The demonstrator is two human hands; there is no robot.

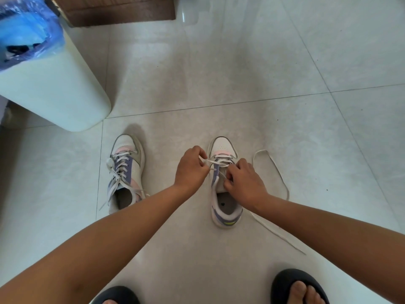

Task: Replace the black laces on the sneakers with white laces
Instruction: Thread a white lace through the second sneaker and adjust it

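Observation:
Two white sneakers with purple and pink panels stand on the tiled floor. The left sneaker [126,172] is fully laced in white, its ends loose beside it. White lace crosses only the lower eyelets of the right sneaker [223,205]. My left hand [191,167] pinches one end of the white lace [274,170] just left of that shoe's toe. My right hand [243,181] grips the lace over the tongue. The lace's long free part loops on the floor to the right and trails toward me. No black laces are visible.
A pale bin [52,84] with a blue plastic liner stands at the left. A brown wooden piece of furniture [118,9] sits at the top. My feet in dark slippers [293,286] are at the bottom edge.

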